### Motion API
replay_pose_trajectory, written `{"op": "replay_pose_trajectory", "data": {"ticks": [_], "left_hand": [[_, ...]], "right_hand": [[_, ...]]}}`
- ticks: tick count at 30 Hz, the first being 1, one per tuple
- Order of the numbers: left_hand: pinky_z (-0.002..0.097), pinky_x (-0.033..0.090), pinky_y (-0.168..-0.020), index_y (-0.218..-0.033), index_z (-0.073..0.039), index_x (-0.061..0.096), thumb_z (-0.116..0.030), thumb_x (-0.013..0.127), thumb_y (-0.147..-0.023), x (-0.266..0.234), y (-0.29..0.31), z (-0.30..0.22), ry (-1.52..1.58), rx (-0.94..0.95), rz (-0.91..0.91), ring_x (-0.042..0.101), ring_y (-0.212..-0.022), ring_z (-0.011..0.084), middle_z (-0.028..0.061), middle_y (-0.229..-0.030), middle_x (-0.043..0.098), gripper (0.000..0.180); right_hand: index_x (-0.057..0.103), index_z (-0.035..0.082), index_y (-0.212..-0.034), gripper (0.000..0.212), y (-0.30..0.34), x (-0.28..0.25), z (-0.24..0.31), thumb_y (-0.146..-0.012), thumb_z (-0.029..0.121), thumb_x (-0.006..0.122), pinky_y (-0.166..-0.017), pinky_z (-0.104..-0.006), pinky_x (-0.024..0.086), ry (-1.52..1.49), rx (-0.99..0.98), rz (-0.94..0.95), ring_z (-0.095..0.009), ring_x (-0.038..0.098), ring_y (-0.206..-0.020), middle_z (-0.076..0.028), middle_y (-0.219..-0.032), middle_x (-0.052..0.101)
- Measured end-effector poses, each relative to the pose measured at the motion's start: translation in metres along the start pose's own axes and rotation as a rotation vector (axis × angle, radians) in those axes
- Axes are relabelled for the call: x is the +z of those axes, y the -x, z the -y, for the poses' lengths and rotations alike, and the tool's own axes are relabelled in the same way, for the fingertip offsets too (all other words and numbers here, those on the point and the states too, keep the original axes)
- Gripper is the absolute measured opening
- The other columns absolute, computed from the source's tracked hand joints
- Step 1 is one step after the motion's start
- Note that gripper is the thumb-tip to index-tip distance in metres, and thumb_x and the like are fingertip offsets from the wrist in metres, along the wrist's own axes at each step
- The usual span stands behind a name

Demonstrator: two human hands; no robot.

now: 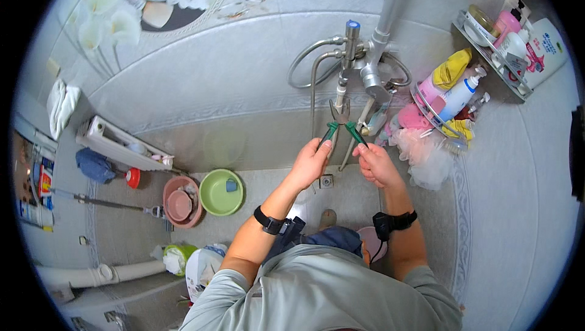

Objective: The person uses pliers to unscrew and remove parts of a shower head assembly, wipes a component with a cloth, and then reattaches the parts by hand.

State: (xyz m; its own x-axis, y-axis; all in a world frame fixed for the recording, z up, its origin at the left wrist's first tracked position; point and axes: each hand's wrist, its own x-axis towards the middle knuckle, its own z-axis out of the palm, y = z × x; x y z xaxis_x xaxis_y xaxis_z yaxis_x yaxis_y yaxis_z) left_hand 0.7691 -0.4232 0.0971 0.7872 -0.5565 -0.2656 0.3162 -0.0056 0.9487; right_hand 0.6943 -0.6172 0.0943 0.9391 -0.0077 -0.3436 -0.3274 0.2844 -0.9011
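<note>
Left grip (pixel 314 161), right grip (pixel 379 165) closed around green-handled pliers (pixel 331 129)

Your pliers (pixel 340 115) pair dull metal with green grips (pixel 332 129) that look like smooth plastic. The valve (pixel 350 48) shines like polished metal, and the curved hose (pixel 313 102) looks metallic too. The wall tiles (pixel 244 87) look smooth and glossy — the basin (pixel 214 203), sleek plastic. Your shirt (pixel 329 282) is matt cloth — the bath puff (pixel 420 148) looks like gauzy, crinkled mesh, the white cloth (pixel 63 105) like matt fabric.
</note>
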Motion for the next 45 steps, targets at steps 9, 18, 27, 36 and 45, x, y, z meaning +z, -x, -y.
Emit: {"op": "replay_pose_trajectory", "data": {"ticks": [9,18,27,36,45], "left_hand": [[0.0237,0.026,-0.038,-0.087,-0.007,0.051,-0.034,0.049,-0.096,-0.019,-0.075,-0.021,-0.072,0.009,0.084,0.035,-0.044,0.0056,-0.0034,-0.058,0.042,0.029],[0.0234,0.029,-0.038,-0.087,-0.007,0.05,-0.033,0.05,-0.096,-0.034,-0.098,-0.032,-0.033,-0.049,0.205,0.037,-0.042,0.0074,-0.0019,-0.061,0.044,0.027],[0.0214,0.025,-0.037,-0.09,-0.009,0.046,-0.031,0.047,-0.097,-0.027,-0.099,-0.042,0.366,-0.244,0.321,0.033,-0.044,0.0061,-0.0034,-0.06,0.038,0.024],[0.0207,0.019,-0.033,-0.106,-0.007,0.05,-0.034,0.043,-0.099,-0.021,-0.098,-0.047,0.423,-0.272,0.223,0.026,-0.04,0.0049,-0.0044,-0.058,0.033,0.029],[0.0212,0.02,-0.033,-0.102,-0.006,0.051,-0.034,0.044,-0.099,-0.02,-0.097,-0.049,0.278,-0.23,0.161,0.028,-0.039,0.0048,-0.0041,-0.058,0.036,0.028]], "right_hand": [[0.052,0.005,-0.091,0.026,-0.037,0.007,0.028,-0.098,0.03,0.047,-0.033,-0.0198,0.021,-0.07,-0.059,-0.217,-0.002,0.026,-0.038,0.008,-0.052,0.033],[0.056,0.004,-0.091,0.029,-0.057,0.013,0.034,-0.095,0.032,0.052,-0.035,-0.0212,0.02,-0.078,-0.053,-0.37,-0.004,0.027,-0.039,0.007,-0.052,0.034],[0.053,0.008,-0.085,0.025,-0.056,-0.001,0.044,-0.095,0.031,0.051,-0.036,-0.0198,0.022,-0.185,0.047,-0.245,-0.003,0.029,-0.04,0.007,-0.055,0.036],[0.05,0.013,-0.079,0.023,-0.071,-0.001,0.037,-0.095,0.029,0.052,-0.033,-0.0184,0.021,-0.592,0.114,-0.104,-0.003,0.03,-0.04,0.007,-0.053,0.035],[0.05,0.012,-0.079,0.023,-0.069,0.014,0.029,-0.096,0.029,0.051,-0.032,-0.0179,0.02,-0.711,0.032,-0.165,-0.003,0.028,-0.039,0.008,-0.052,0.035]]}}
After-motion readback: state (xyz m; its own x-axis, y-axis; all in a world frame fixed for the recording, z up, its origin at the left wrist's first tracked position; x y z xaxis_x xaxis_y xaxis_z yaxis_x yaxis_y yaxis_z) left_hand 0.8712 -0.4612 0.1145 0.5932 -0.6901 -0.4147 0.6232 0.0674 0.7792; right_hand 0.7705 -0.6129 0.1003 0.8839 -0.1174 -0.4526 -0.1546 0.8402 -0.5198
